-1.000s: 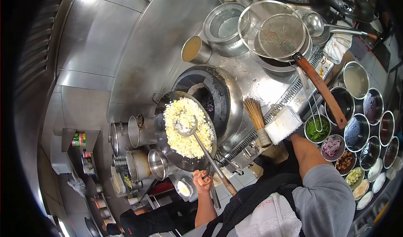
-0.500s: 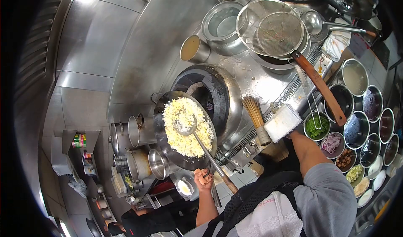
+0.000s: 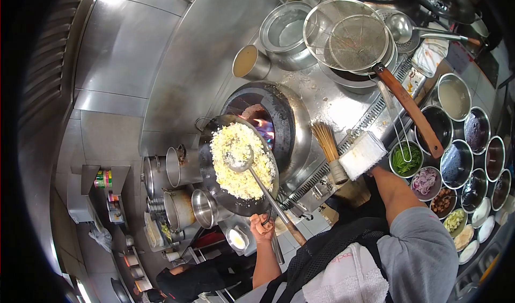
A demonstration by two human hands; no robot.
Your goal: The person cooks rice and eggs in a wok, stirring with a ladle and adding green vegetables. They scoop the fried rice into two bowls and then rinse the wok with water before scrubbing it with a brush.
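My left hand (image 3: 261,227) is closed around the handle of a dark wok (image 3: 210,162), which sits toward the left side of the burner ring. Loose egg fried rice (image 3: 244,169), yellow and white, fills much of the wok. A steel ladle (image 3: 263,187) rests with its bowl in the rice, its wooden handle end reaching toward my apron; neither hand is on it. My right forearm (image 3: 389,189) extends to the stove's front edge, where the hand is hidden below or behind a folded white cloth (image 3: 363,154). Flames (image 3: 264,130) show in the burner (image 3: 284,110) beside the wok.
A bamboo brush (image 3: 327,145) stands by the cloth. Mesh strainers (image 3: 346,35) lie at the back right over a pan. Bowls of chopped greens (image 3: 405,158), red onion (image 3: 425,180) and sauces are at right. Steel pots (image 3: 179,209) and a person in black (image 3: 206,279) are at left.
Orange and blue flames now show in the burner, which was dark before. The wok, the ladle and my left hand hold nearly the same position.
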